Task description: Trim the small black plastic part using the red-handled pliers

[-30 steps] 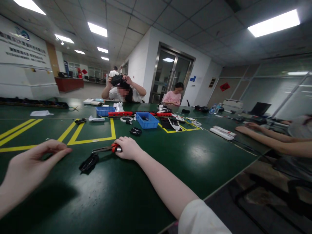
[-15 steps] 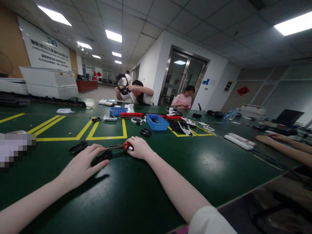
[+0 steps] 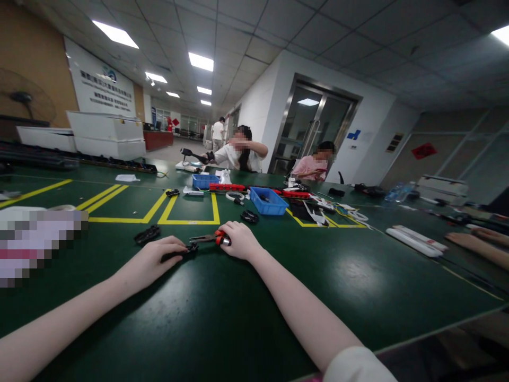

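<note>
In my right hand (image 3: 241, 243) is a pair of needle-nose pliers (image 3: 221, 238) with red and black handles, the fingers wrapped round the grips. The metal jaws point left, close beside a small black part (image 3: 191, 248). My left hand (image 3: 158, 261) pinches that black part between thumb and fingers, just above the green table (image 3: 254, 313). Part of it is hidden by the fingers, and I cannot tell whether the jaws touch it. Behind my left hand lies a black bundle (image 3: 147, 234), perhaps a coiled cable.
Beyond my hands stand a blue bin (image 3: 274, 207) and a smaller blue bin (image 3: 204, 181). Another black bundle (image 3: 249, 216) lies before the larger bin. A white power strip (image 3: 415, 241) sits at right, near another person's hands (image 3: 463, 241). Two people sit across the table.
My left hand has closed on the black part, which it was reaching over with fingers apart. The view has swung left. Across the table, a person has lowered the black headset-like object.
</note>
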`<state>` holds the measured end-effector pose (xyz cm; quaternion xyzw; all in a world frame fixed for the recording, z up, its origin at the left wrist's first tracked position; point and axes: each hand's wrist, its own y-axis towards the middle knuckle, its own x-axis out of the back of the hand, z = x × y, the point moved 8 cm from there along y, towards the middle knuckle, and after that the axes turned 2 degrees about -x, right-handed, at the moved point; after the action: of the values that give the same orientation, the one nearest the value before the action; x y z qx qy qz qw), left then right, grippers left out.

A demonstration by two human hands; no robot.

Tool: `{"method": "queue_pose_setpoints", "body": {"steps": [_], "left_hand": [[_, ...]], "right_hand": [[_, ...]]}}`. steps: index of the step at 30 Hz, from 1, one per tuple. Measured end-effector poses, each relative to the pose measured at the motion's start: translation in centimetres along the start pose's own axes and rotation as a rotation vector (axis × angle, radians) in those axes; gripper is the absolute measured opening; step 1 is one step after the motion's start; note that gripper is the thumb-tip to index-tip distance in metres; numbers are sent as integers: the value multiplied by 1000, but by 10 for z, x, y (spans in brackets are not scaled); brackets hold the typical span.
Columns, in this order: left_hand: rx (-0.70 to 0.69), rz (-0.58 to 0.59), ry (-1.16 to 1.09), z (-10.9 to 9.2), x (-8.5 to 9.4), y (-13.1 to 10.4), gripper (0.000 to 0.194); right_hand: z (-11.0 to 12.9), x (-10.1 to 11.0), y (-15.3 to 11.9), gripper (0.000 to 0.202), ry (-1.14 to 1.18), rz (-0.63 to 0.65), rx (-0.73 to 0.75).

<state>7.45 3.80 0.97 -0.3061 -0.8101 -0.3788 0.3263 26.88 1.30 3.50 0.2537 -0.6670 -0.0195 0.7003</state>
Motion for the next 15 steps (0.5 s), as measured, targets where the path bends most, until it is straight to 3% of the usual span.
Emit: {"method": "queue_pose_setpoints", "body": {"steps": [8,15], "left_hand": [[33,22,-21,-2,1,0,27],[146,-41,-64,-6,5,-1,38]], "right_hand": [[5,3,0,30,-16,-29,34],[5,7,-1,29,-15,-58,32]]}}
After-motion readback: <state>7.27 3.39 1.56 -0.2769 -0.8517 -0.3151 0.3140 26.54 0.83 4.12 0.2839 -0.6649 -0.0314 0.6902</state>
